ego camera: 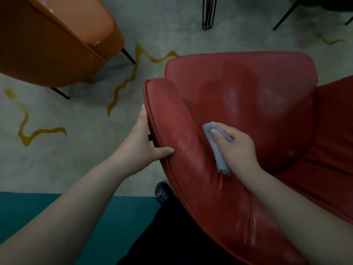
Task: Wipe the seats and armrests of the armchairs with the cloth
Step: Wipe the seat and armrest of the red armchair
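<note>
The right hand [236,148] gripped the cloth [219,150] against the red chair's [248,88] armrest [183,142]; the left hand [141,142] clasped its edge. The seat probably came next.

Red armchair [238,104] at centre; grey cloth [219,150] on it. Orange armchair [57,44] at ten o'clock. Pale floor [76,150] bears yellow squiggles [122,87]; teal strip [57,211] at seven.

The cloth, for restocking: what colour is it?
Grey-blue; the cloth shows in the head view, in the right hand.
</note>
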`<state>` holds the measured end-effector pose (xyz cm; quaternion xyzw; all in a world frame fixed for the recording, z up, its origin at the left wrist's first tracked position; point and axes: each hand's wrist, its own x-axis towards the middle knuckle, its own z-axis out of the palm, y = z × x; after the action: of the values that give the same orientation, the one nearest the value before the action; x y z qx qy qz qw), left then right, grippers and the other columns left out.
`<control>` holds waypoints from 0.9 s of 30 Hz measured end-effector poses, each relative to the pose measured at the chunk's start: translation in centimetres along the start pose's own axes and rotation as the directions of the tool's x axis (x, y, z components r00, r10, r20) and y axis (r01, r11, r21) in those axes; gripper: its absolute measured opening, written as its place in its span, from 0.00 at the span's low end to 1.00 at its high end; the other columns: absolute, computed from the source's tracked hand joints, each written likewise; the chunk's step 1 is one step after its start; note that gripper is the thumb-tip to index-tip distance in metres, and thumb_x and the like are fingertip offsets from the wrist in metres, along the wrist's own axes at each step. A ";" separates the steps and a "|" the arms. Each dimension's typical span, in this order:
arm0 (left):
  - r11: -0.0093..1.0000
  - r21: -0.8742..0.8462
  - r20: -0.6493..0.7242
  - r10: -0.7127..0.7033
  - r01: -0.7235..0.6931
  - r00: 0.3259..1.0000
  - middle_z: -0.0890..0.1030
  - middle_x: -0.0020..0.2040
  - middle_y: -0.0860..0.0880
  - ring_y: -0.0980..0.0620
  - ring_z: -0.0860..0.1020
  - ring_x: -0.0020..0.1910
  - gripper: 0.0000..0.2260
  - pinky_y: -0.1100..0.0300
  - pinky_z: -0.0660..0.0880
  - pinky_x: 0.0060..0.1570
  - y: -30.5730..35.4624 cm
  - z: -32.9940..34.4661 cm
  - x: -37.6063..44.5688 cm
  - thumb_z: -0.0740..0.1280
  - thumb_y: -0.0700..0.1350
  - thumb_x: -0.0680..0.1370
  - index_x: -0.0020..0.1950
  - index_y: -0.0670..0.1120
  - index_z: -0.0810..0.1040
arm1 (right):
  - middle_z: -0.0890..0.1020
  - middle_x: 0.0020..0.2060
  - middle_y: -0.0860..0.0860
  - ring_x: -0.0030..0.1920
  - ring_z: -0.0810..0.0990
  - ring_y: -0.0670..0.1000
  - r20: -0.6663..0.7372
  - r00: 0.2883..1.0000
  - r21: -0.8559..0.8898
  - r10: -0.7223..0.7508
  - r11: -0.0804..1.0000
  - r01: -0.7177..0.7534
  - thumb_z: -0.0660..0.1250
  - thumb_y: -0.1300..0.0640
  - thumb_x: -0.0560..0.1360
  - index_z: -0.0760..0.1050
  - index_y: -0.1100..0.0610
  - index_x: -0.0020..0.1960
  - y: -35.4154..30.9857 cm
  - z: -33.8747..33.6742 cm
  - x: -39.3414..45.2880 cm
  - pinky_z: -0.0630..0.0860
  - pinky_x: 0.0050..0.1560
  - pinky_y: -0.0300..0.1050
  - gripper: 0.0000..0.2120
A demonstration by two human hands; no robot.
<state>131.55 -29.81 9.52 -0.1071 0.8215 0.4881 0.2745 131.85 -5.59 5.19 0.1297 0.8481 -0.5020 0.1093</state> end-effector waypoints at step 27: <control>0.882 0.470 0.004 0.040 -0.037 0.999 0.34 0.78 0.54 0.52 0.49 0.78 0.50 0.51 0.61 0.73 0.3 2.8 -5.3 0.76 0.57 0.69 0.79 0.56 0.43 | 0.76 0.55 0.52 0.55 0.77 0.54 0.035 0.996 -0.548 0.087 0.835 -0.054 0.60 0.44 0.78 0.69 0.41 0.69 0.9 -2.7 -6.1 0.70 0.51 0.43 0.19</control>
<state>136.74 -27.78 11.61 -0.0225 0.9180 0.2798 0.2800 137.71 -3.44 7.65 0.1096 0.9470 -0.2387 0.1851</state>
